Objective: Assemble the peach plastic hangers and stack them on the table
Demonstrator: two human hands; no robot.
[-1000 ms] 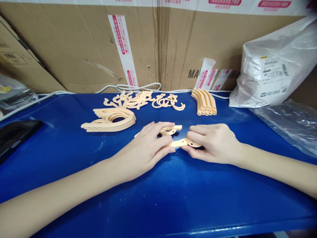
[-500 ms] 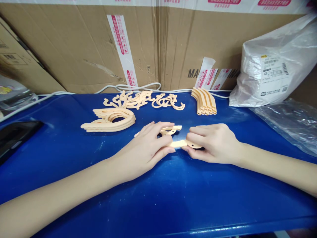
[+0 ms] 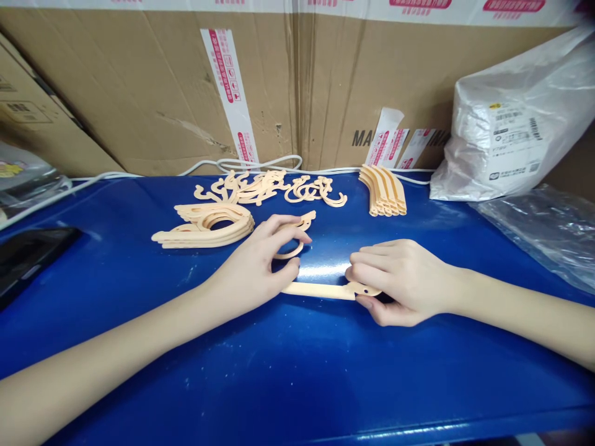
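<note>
My left hand (image 3: 253, 263) is curled over a curved beige plastic hanger piece (image 3: 305, 221) with a ring-shaped bend. The thumb and index fingertip are apart, and the hand hides much of the piece. A straight beige hanger arm (image 3: 320, 290) runs from under the left thumb to my right hand (image 3: 400, 282). The right fingers are closed on its right end, where a rounded part with a small hole shows. Whether the arm and the curved piece are joined under the left hand cannot be seen. Behind it lies a stack of beige hanger parts (image 3: 204, 236).
Loose beige hooks (image 3: 260, 186) lie in a pile at the back, and a bundle of curved beige pieces (image 3: 383, 191) is right of them. A white cable (image 3: 186, 168) runs along the cardboard boxes (image 3: 162, 80). A plastic-wrapped parcel (image 3: 493, 130) stands right; a black phone-like device (image 3: 37, 257) lies left.
My left hand has shifted left and away with the curved piece, and its fingers have spread. My right hand has come slightly nearer. More of the straight arm shows between the hands.
</note>
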